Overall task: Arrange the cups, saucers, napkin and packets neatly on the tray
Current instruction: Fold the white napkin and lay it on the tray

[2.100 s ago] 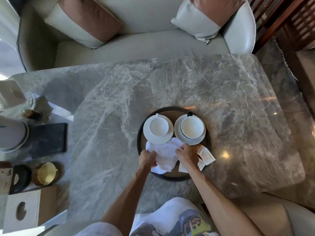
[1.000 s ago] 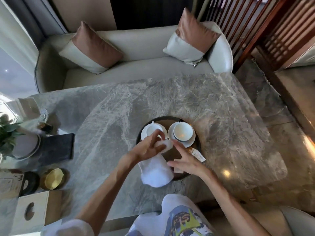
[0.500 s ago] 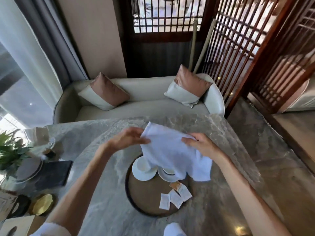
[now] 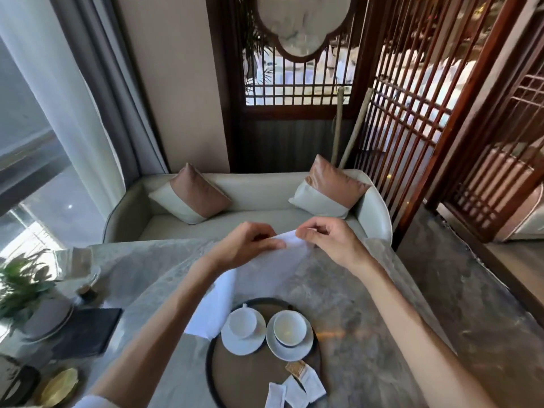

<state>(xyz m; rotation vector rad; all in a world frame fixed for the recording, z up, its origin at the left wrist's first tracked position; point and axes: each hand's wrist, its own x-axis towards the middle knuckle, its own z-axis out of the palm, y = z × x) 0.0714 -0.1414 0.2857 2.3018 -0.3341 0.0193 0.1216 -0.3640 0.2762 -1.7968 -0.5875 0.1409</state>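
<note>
A round dark tray [image 4: 209, 359] sits on the marble table near me. At its far side two white cups [image 4: 242, 320] [image 4: 289, 325] stand on white saucers [image 4: 235, 346] [image 4: 290, 351]. Several packets [image 4: 297, 387], white ones and a brown one, lie at the tray's near right. My left hand [image 4: 247, 245] and my right hand [image 4: 326, 240] are raised above the table, each pinching the top edge of a white napkin [image 4: 217, 301]. The cloth hangs down between them toward the tray's left rim, blurred.
The marble table [image 4: 368, 319] carries a potted plant [image 4: 20, 287], a black folder [image 4: 85, 331], a gold dish [image 4: 59, 387] and a glass at the left. Beyond it is a pale sofa [image 4: 250, 219] with two cushions. A wooden lattice screen [image 4: 426, 113] stands at right.
Both hands lifted the napkin off the tray and raised it high, then drew close together at its top edge. The view tilted up toward the sofa and screen.
</note>
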